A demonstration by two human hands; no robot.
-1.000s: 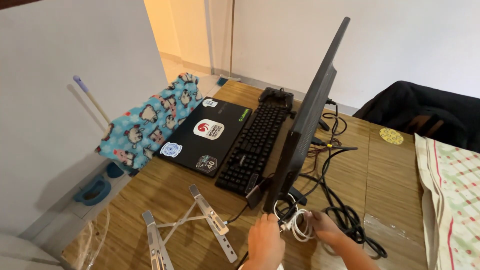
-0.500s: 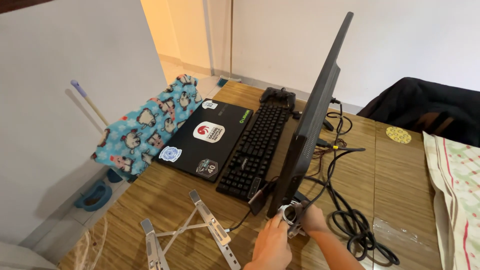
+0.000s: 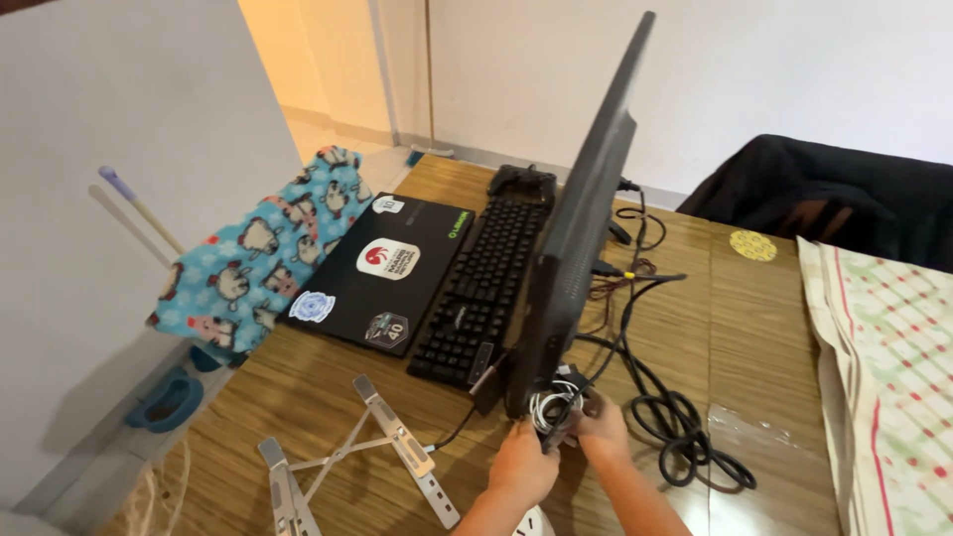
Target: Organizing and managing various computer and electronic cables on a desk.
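Here, left hand [image 3: 523, 464] and right hand [image 3: 601, 433] pinching a coiled white cable [image 3: 549, 409], fingers closed on it, near the monitor's [image 3: 574, 228] base, black cables [image 3: 675, 437] right.

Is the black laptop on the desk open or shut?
Shut. The laptop lies flat beside the keyboard, lid down, with stickers showing on its top face.
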